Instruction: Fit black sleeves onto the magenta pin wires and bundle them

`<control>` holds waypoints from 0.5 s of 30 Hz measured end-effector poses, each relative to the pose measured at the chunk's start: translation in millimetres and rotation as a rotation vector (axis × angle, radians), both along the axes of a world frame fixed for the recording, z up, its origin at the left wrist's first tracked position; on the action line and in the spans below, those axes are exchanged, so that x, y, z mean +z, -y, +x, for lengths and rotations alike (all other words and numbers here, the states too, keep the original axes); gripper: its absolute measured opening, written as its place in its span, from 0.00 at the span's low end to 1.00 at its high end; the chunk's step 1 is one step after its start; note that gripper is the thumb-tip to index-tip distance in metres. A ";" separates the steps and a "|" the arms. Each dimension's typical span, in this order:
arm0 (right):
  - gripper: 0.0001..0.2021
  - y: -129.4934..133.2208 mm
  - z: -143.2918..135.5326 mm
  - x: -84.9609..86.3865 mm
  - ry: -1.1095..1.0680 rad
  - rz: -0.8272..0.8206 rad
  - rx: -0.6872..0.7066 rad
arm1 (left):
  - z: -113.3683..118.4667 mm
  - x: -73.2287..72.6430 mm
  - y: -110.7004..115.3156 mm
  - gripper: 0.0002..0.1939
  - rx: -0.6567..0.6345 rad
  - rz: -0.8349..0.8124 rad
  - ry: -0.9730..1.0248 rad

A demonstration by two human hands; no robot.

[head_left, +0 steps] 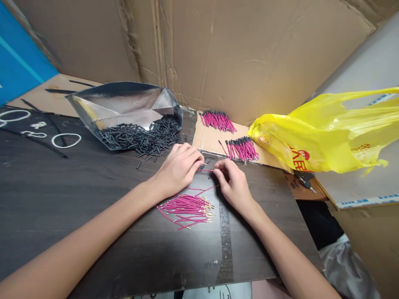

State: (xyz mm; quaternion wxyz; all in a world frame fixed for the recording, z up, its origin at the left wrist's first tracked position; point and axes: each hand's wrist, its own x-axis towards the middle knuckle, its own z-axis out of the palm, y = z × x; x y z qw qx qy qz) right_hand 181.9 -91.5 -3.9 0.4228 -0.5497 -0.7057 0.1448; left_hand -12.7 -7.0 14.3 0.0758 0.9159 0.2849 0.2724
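My left hand [182, 166] is closed in a pinch at the middle of the table, with a small pale tip showing at its fingers; what it holds is too small to make out. Facing it, my right hand [233, 182] pinches one end of a thin pink wire [205, 170], which stretches across to the left fingers. Just below both hands lies a loose pile of pink wires [187, 207] with metal ends. Short black tubes [140, 137] spill from an open silvery bag [124, 93] beyond my left hand.
Two bunches of pink wires with black ends, a rear one [218, 120] and a nearer one [243, 148], lie on a cardboard sheet [202, 139]. A yellow plastic bag [311, 133] sits at right. White bands [66, 140] and black strips lie left. Cardboard walls [233, 54] stand behind.
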 end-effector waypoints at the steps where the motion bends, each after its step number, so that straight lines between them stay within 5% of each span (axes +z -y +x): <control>1: 0.02 0.8 -1.4 0.8 -0.038 0.007 -0.007 | 1.4 1.2 2.9 0.12 -0.017 -0.018 0.024; 15: 0.06 8.6 -9.8 11.2 -0.171 0.072 0.016 | 7.9 -0.3 20.5 0.12 -0.100 -0.063 0.066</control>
